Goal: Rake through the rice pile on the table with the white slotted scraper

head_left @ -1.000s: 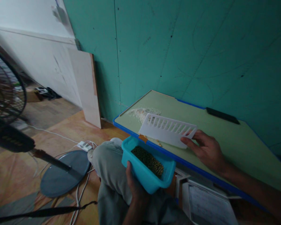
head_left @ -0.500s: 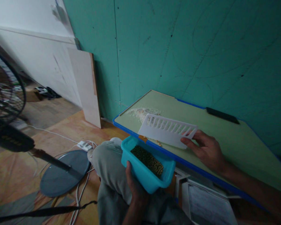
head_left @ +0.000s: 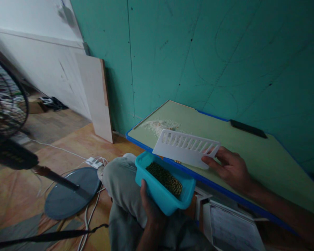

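Note:
My left hand (head_left: 154,205) is closed on a turquoise plastic container (head_left: 161,195), tilted below the table's front edge. Dark green and paler yellowish beans (head_left: 164,177) lie inside it. My right hand (head_left: 231,167) grips the right end of a white slotted plastic panel (head_left: 181,153), its solid lower edge angled down at the table's blue rim. A few yellowish bits (head_left: 177,161) show along that rim, partly behind the panel. Beyond the panel, a spread of whitish crumbs or powder (head_left: 159,126) covers the left part of the pale green tabletop (head_left: 251,153).
A black strip (head_left: 248,129) sits at the table's back edge by the green wall (head_left: 211,52). To the left stand a fan (head_left: 9,101) with a round base (head_left: 72,193), a power strip with cables (head_left: 94,162) and a leaning board (head_left: 95,97).
The white panel has shifted slightly toward the container, over the table's front rim, covering most of the yellowish bits there. My left hand and the container stay almost still.

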A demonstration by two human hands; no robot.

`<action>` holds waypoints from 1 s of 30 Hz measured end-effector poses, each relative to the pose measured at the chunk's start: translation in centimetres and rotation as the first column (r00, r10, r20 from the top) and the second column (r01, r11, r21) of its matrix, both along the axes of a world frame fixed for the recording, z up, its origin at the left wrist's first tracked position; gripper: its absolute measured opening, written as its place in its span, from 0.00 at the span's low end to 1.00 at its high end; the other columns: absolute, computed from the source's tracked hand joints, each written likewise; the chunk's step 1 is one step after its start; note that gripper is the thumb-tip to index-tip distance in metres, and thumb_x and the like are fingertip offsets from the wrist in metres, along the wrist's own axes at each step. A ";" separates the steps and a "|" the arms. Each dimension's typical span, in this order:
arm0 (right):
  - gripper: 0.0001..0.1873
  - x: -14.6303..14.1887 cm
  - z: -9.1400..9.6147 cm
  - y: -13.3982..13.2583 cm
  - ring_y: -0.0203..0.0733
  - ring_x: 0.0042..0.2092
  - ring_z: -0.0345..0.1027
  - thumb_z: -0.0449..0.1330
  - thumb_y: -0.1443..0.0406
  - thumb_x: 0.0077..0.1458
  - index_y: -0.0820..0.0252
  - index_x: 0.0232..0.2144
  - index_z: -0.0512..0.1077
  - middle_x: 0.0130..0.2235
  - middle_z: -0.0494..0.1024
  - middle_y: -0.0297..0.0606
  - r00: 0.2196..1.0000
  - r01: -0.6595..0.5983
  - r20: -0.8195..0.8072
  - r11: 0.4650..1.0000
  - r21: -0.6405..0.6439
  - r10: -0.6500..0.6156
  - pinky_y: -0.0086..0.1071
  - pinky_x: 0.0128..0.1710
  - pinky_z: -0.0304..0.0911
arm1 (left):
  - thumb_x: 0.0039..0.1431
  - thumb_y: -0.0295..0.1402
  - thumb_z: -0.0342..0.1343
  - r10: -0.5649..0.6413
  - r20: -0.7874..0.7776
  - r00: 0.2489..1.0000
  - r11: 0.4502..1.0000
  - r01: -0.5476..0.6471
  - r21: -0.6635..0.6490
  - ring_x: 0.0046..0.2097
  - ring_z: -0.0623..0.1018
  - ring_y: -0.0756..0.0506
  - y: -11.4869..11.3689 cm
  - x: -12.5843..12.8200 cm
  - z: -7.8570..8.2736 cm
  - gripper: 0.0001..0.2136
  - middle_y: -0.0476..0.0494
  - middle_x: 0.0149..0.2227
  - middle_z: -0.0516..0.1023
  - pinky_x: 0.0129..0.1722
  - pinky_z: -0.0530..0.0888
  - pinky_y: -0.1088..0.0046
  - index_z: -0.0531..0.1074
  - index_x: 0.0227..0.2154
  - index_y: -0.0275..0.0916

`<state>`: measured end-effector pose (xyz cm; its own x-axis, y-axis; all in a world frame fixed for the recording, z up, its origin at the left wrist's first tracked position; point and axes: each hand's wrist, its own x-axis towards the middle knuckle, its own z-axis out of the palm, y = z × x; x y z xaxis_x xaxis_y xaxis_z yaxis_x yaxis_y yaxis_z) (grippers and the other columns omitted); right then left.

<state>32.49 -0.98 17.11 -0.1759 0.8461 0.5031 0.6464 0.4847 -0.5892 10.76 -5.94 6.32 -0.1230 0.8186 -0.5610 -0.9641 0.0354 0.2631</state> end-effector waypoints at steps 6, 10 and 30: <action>0.10 -0.4 0.5 -0.2 0.46 0.40 0.84 0.67 0.55 0.61 0.51 0.41 0.80 0.41 0.87 0.36 0.997 -0.010 -0.077 0.995 -0.103 0.002 0.37 0.42 0.81 | 0.66 0.48 0.59 -0.019 0.035 0.999 0.999 0.017 0.040 0.58 0.80 0.35 -0.1 -0.1 -0.3 0.28 0.41 0.54 0.84 0.62 0.72 0.57 0.70 0.66 0.45; 0.12 -0.6 0.8 -0.2 0.48 0.40 0.84 0.67 0.53 0.60 0.53 0.40 0.80 0.41 0.87 0.38 0.996 -0.003 -0.091 0.992 -0.125 -0.008 0.37 0.41 0.81 | 0.65 0.47 0.59 -0.011 0.030 0.999 1.000 0.010 0.026 0.56 0.81 0.36 -0.1 -0.1 -0.4 0.28 0.41 0.54 0.84 0.61 0.73 0.57 0.70 0.66 0.46; 0.15 -0.6 0.7 1.3 0.49 0.39 0.84 0.67 0.51 0.59 0.54 0.39 0.78 0.39 0.88 0.39 0.971 0.174 -0.144 0.977 -0.120 -0.191 0.38 0.38 0.80 | 0.64 0.48 0.60 -0.042 -0.010 0.999 0.999 0.043 0.023 0.53 0.83 0.34 -0.1 -0.1 -0.5 0.29 0.41 0.52 0.85 0.61 0.73 0.53 0.71 0.65 0.45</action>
